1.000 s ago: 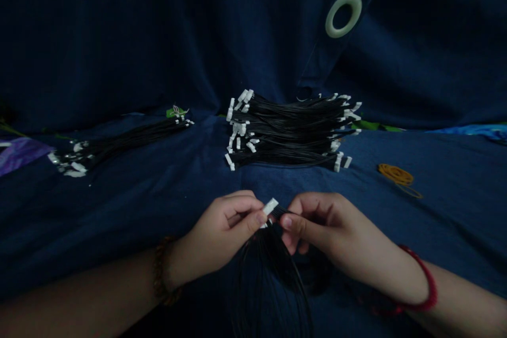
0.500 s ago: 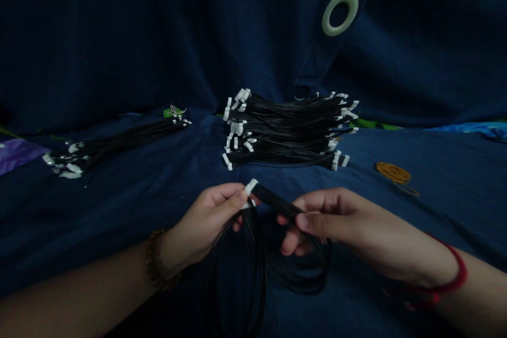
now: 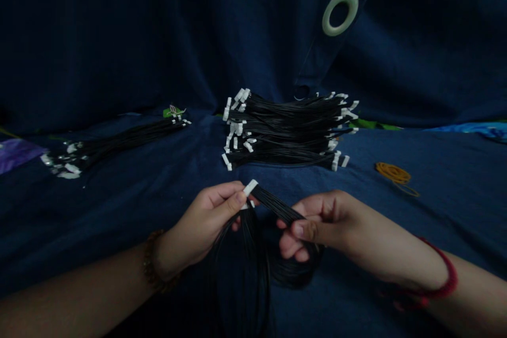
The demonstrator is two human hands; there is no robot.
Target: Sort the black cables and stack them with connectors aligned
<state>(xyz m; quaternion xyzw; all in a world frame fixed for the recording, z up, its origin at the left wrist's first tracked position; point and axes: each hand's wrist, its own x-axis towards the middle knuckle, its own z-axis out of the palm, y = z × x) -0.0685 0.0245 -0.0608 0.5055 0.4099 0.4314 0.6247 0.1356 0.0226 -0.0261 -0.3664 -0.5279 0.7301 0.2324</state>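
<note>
My left hand [image 3: 216, 216] pinches a white connector [image 3: 251, 187] at the end of a black wire harness [image 3: 277, 205]. A second white connector shows just below its thumb, with black wires [image 3: 247, 253] hanging down from it. Some way along the harness, my right hand [image 3: 322, 224] has thumb and fingers closed on the flat run of wires, which curls away beneath it in a loop. Beyond both hands lies a stack of black wire harnesses [image 3: 285, 129] with white connectors at either end.
On the left, another bundle of black harnesses [image 3: 122, 140] lies on the dark blue cloth [image 3: 166, 169]. A pile of orange rubber bands [image 3: 393, 171] sits at right. Behind hangs a blue curtain with a pale ring [image 3: 339, 12].
My right hand has slid slightly left and down along the wires, and the loop under it has shrunk. The left hand has barely moved and keeps its pinch.
</note>
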